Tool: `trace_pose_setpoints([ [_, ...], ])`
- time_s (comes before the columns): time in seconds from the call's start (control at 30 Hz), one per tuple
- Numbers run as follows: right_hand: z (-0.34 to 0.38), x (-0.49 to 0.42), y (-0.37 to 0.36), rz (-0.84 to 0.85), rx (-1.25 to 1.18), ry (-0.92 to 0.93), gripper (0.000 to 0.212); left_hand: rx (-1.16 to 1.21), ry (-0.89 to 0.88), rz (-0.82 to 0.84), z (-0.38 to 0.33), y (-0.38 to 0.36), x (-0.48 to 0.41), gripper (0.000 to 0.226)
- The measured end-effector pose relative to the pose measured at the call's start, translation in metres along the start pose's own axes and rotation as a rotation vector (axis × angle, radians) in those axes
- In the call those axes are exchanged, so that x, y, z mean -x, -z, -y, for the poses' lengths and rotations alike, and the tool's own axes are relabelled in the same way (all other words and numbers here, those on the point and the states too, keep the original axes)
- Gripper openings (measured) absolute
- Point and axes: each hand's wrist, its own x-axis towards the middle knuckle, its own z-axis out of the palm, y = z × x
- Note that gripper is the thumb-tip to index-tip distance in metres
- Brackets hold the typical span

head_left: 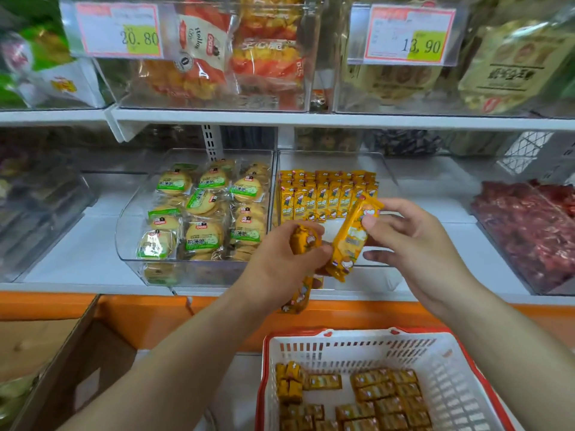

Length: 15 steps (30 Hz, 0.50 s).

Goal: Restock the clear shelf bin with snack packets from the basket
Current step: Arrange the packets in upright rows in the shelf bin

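Head view | left hand [280,259] grips a bunch of yellow snack packets [303,241] | single packet [350,241] pinched by right hand [417,244] over clear shelf bin [378,278] | bin's back rows filled, front bare | basket [451,377] holds many more; roughly half done.

Left hand [280,262] gripping packets [303,240], right hand [413,244] pinching yellow packet [349,244], basket [357,346] below

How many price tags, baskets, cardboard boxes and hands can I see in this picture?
Price tags: 2
Basket: 1
Cardboard box: 1
Hands: 2, the left hand and the right hand, both holding yellow packets
Total: 6
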Motion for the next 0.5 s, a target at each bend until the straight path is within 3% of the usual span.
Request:
trace_pose_setpoints([
  [0.07, -0.005, -0.005, -0.001, -0.011, 0.066, 0.044, 0.026, -0.097, -0.020, -0.096, -0.001, 0.004, -0.003, 0.027],
  [0.2, -0.014, -0.047, -0.004, -0.046, 0.357, 0.189, 0.029, -0.151, -0.083, -0.280, -0.006, 0.031, -0.014, 0.031],
  [0.37, -0.045, -0.128, -0.022, 0.023, 0.725, 0.269, 0.024, -0.170, -0.057, -0.316, -0.002, 0.045, -0.019, 0.039],
  [0.5, -0.068, -0.173, -0.031, 0.007, 0.878, 0.250, 0.023, -0.143, -0.054, -0.340, 0.001, 0.055, -0.022, 0.035],
])
